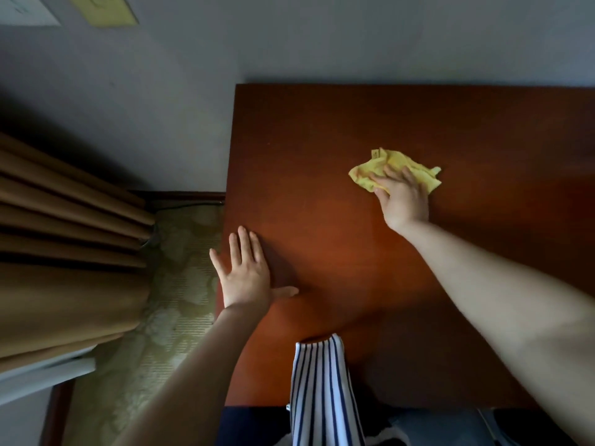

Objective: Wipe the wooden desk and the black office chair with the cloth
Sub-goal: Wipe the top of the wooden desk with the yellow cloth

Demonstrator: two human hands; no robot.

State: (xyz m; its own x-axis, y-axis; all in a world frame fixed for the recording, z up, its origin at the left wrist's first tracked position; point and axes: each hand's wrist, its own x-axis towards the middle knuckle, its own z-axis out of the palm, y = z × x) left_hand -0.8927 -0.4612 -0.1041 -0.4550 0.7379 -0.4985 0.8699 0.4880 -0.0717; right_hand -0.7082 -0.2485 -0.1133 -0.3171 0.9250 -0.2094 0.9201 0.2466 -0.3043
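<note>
**Yellow cloth pressed flat on the red-brown desk**

The polished reddish-brown wooden desk fills the right side of the view, its back edge touching a plain grey wall. Its top shines softly and carries only 1 loose thing: a crumpled yellow wiping cloth, lying towards the back right of the surface, well away from the near edge.

The right hand lies palm-down on that cloth, fingers spread and pressing on it rather than curled around it; the bare forearm reaches in from the lower right. The left hand rests flat and empty near the desk's left edge, 4 fingers together pointing towards the wall, thumb stuck out sideways, grasping nothing.

Left of the desk, pleated tan-brown curtains hang down to a pale green patterned carpet, and a dark wooden skirting board runs along the foot of the wall. 2 papers, 1 white and 1 yellow, are fixed high on the wall at the top left.

At the near edge, a blue-and-white striped strip of fabric hangs from the person over the desk front. The black office chair is not in sight.
</note>
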